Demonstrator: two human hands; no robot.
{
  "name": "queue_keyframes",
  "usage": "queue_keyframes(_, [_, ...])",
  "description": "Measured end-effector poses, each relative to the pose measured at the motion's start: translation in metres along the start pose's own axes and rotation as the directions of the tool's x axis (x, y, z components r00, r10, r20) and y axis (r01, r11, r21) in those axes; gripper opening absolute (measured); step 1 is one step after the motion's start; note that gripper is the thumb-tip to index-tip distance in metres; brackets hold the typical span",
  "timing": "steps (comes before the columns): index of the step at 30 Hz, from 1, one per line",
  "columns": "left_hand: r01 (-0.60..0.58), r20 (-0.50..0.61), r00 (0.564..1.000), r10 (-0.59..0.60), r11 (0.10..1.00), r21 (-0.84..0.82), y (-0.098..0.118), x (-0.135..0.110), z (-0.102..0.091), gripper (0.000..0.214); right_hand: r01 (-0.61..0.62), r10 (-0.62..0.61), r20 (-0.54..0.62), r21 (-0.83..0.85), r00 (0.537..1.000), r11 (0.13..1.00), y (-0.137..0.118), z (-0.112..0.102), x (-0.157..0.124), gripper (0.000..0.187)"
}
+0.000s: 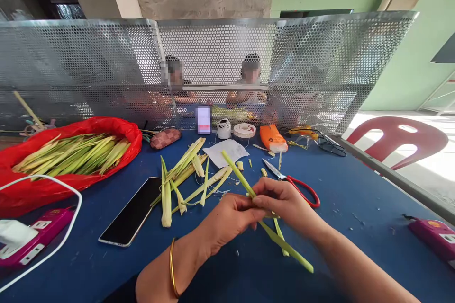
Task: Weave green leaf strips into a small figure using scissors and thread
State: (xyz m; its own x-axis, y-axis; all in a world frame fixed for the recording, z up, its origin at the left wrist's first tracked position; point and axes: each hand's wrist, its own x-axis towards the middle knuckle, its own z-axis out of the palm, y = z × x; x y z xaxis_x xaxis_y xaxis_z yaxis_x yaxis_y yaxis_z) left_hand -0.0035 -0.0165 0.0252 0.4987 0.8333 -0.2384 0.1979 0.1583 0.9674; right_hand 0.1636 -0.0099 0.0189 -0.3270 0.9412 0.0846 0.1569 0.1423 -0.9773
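My left hand (236, 218), with a gold bangle on its wrist, pinches a long green leaf strip (289, 248) at its middle. Fingers of my right hand (280, 199) close on the same strip, touching the left fingertips. One end of the strip points away from me, the other slants down to the right. Another short green piece (280, 236) shows beneath the hands; whether it is joined to the strip I cannot tell. Red-handled scissors (302, 191) lie just beyond my right hand. Loose pale leaf strips (166, 199) are scattered to the left of my hands.
A red plastic bag (133, 142) full of leaves stands at left, near a black phone (131, 213) and a purple power strip (46, 234). White thread (223, 129), a tape roll (244, 130) and an orange packet (273, 138) line the back. Behind a perforated metal screen (220, 42) sit two people.
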Motion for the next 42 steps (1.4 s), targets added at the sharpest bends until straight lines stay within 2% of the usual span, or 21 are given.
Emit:
queue_keyframes(2, [0.013, -0.034, 0.999, -0.012, 1.000, 0.008, -0.002, 0.000, 0.004, 0.033, -0.105, 0.104, 0.016, 0.182, 0.994, 0.978, 0.000, 0.004, -0.001, 0.028])
queue_keyframes(4, [0.038, -0.048, 0.998, -0.037, 0.999, 0.013, -0.003, -0.001, 0.007, 0.028, -0.131, 0.141, -0.008, 0.307, 0.990, 0.942, 0.002, 0.009, -0.002, 0.031])
queue_keyframes(6, [0.056, -0.029, 0.998, -0.056, 0.998, 0.023, -0.003, -0.002, 0.008, 0.025, -0.114, 0.141, -0.043, 0.375, 0.989, 0.920, 0.005, 0.015, -0.002, 0.032])
queue_keyframes(9, [0.054, 0.018, 0.998, -0.055, 0.998, 0.017, -0.003, -0.002, 0.009, 0.023, -0.093, 0.137, -0.090, 0.386, 0.986, 0.918, 0.008, 0.022, -0.003, 0.033])
queue_keyframes(12, [0.050, 0.035, 0.998, -0.049, 0.998, -0.028, -0.001, -0.002, 0.007, 0.017, -0.082, 0.122, -0.116, 0.301, 0.986, 0.950, 0.007, 0.020, -0.002, 0.034])
queue_keyframes(15, [0.011, 0.012, 1.000, -0.010, 0.995, -0.101, 0.002, -0.001, 0.000, 0.024, -0.049, 0.062, -0.081, 0.150, 0.995, 0.987, 0.004, 0.005, 0.000, 0.032])
queue_keyframes(17, [-0.021, -0.026, 1.000, 0.017, 0.987, -0.157, 0.002, 0.000, -0.006, 0.033, -0.023, 0.023, -0.022, 0.023, 0.999, 0.999, 0.004, -0.008, 0.001, 0.033])
queue_keyframes(19, [-0.041, -0.077, 0.997, 0.027, 0.980, -0.193, 0.002, 0.001, -0.011, 0.040, -0.032, 0.039, 0.075, -0.098, 0.996, 0.995, 0.003, -0.017, 0.000, 0.032])
queue_keyframes(22, [-0.041, -0.162, 0.987, 0.015, 0.987, -0.155, 0.002, 0.004, -0.013, 0.043, -0.005, 0.051, 0.147, -0.300, 0.988, 0.954, 0.003, -0.019, -0.003, 0.028])
queue_keyframes(24, [-0.013, -0.197, 0.980, -0.012, 0.992, -0.126, 0.003, 0.005, -0.012, 0.040, 0.098, -0.047, 0.121, -0.461, 0.992, 0.882, 0.002, -0.015, -0.004, 0.029])
queue_keyframes(26, [0.029, -0.200, 0.978, -0.057, 0.990, -0.141, 0.004, 0.005, -0.011, 0.036, 0.221, -0.191, 0.115, -0.605, 0.975, 0.765, 0.001, -0.011, -0.005, 0.031])
queue_keyframes(30, [0.146, -0.070, 0.983, -0.170, 0.952, -0.270, 0.004, 0.004, -0.012, 0.033, 0.402, -0.442, 0.191, -0.794, 0.877, 0.456, 0.002, -0.007, -0.005, 0.032])
queue_keyframes(33, [0.217, 0.051, 0.976, -0.213, 0.904, -0.368, 0.000, 0.005, -0.014, 0.039, 0.452, -0.533, 0.253, -0.846, 0.807, 0.283, 0.003, -0.006, -0.006, 0.032])
queue_keyframes(36, [0.202, 0.102, 0.979, -0.176, 0.902, -0.383, -0.001, 0.003, -0.013, 0.036, 0.471, -0.567, 0.288, -0.858, 0.772, 0.205, 0.003, -0.008, -0.008, 0.032])
queue_keyframes(42, [0.156, 0.104, 0.986, -0.127, 0.925, -0.347, 0.003, -0.004, -0.010, 0.033, 0.468, -0.625, 0.276, -0.868, 0.730, 0.163, 0.006, -0.017, -0.007, 0.038])
